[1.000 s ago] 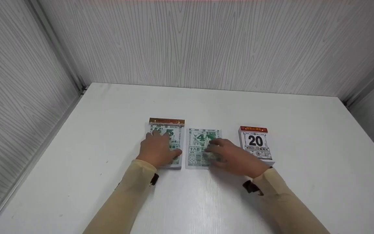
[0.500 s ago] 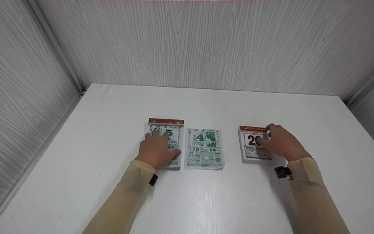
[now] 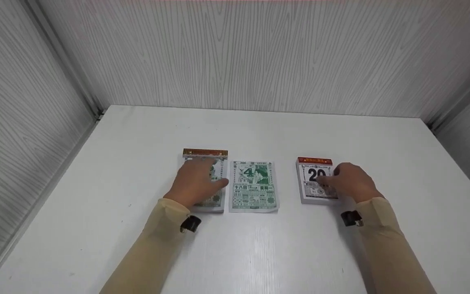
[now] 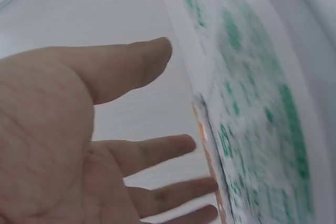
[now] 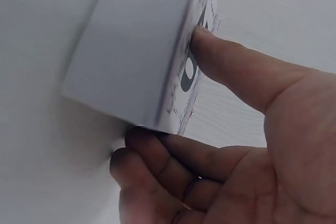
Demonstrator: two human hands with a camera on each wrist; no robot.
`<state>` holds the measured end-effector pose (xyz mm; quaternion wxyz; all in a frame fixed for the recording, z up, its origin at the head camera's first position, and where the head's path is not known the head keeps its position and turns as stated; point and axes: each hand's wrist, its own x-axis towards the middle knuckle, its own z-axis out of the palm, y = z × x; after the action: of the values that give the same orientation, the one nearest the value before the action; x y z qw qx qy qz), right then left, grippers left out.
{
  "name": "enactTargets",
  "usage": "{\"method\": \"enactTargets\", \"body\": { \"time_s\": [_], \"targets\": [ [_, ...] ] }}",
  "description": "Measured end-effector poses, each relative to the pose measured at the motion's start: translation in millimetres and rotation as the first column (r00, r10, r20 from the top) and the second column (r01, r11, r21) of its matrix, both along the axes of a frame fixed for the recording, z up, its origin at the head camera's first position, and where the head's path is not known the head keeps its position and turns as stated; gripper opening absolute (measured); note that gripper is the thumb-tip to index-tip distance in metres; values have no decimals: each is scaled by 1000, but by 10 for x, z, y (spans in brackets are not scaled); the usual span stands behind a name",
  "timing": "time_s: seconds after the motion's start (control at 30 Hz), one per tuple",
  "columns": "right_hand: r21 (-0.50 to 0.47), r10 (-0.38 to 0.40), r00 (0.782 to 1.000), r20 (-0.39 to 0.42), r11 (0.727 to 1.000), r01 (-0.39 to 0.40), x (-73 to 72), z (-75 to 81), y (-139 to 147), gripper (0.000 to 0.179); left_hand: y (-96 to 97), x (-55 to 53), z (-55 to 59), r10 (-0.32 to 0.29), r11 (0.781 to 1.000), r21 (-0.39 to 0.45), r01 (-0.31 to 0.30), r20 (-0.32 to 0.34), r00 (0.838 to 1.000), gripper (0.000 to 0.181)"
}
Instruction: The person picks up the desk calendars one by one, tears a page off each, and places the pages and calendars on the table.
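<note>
A tear-off calendar (image 3: 205, 153) with a brown-and-gold header and green print lies left of centre. Over it hovers my left hand (image 3: 194, 182), fingers spread; the left wrist view shows thumb and fingertips (image 4: 152, 59) apart from the green-printed paper. Just right of this calendar lies a loose calendar sheet (image 3: 253, 194) bearing a green "4". Farther right is a smaller tear-off calendar (image 3: 312, 192) with a red header and a black "20". My right hand (image 3: 352, 182) grips its right side, thumb pressed on the page and fingers (image 5: 147, 150) curled against the block's edge.
All three paper items rest on a white table (image 3: 235, 253). A wood-grain panel (image 3: 235, 57) rises behind it, with similar panels at left (image 3: 14, 98) and right.
My right hand has left the loose sheet and moved right to grip the red-headed calendar. My left hand, earlier resting on the green calendar, has risen slightly.
</note>
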<state>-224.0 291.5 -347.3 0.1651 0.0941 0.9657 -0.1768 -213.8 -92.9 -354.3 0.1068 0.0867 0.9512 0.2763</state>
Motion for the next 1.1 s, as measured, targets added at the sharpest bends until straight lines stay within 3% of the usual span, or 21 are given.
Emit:
{"method": "enactTargets", "body": {
  "time_s": [0.07,0.13,0.27,0.43,0.87,1.1],
  "targets": [
    [-5,-6,1000,-1,1000,6,-1,-4,8,68,35,0,57,-39,991,132,38,10,999,64],
    [-7,-8,1000,-4,1000,8,-4,-5,11,68,68,-2,107,-78,966,248,72,16,997,58],
    [-22,-12,1000,-4,1000,12,-8,-3,15,66,127,-8,155,-124,927,358,116,0,992,48],
    [-49,-16,1000,15,999,17,-7,13,29,67,175,7,147,-146,916,380,133,6,989,45],
    [-38,-16,1000,7,999,16,0,40,-16,72,253,21,107,-133,936,328,123,5,991,44],
    [-129,-22,1000,-17,992,19,-12,39,-29,71,285,38,85,-126,940,319,119,2,992,45]
  ]
}}
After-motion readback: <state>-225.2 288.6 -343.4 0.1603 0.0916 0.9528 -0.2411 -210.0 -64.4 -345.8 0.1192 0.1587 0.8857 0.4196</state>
